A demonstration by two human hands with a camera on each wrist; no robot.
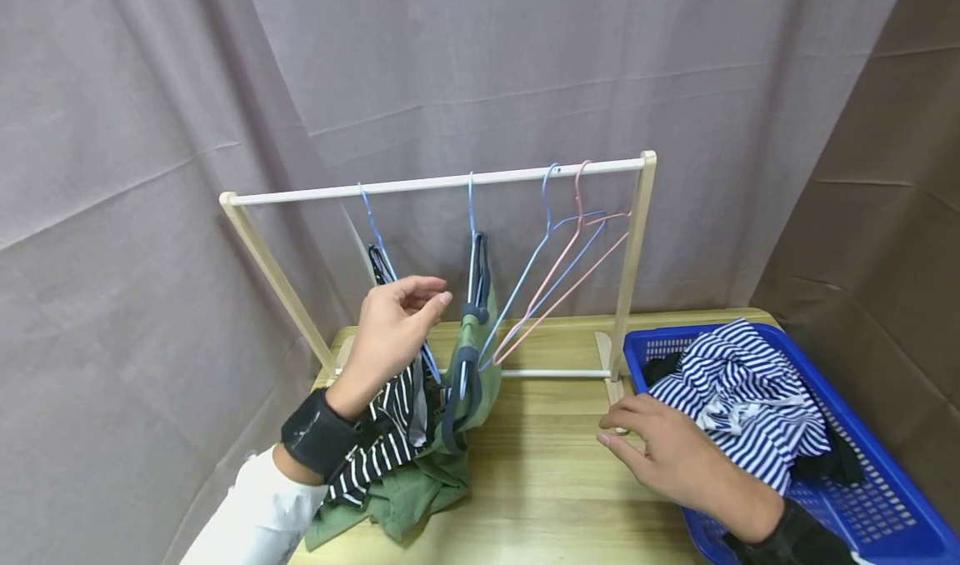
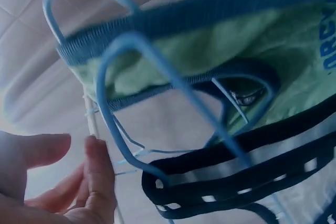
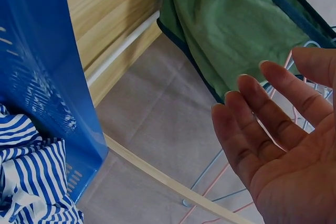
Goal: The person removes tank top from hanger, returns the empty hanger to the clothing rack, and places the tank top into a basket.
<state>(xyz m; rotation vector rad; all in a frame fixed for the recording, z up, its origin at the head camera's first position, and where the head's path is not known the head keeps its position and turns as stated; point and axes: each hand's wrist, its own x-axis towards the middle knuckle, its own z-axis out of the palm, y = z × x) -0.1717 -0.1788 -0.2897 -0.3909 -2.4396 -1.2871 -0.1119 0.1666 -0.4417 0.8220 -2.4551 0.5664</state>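
Observation:
My left hand hovers in front of the rack, beside a blue hanger carrying a black-and-white striped garment. Nothing is between its thumb and loosely bent fingers, as the left wrist view confirms. Just right of that hand, a green sleeveless top with dark blue trim hangs on another blue hanger. My right hand is held with relaxed fingers over the left side of a blue basket, holding nothing. In the basket lies a blue-and-white striped garment with dark cloth beneath it.
A clothes rack with a white rail stands on the wooden table. Toward the rail's right end hang a bare blue hanger and a bare pink hanger. Green cloth rests on the table under the garments. Grey curtain surrounds the back.

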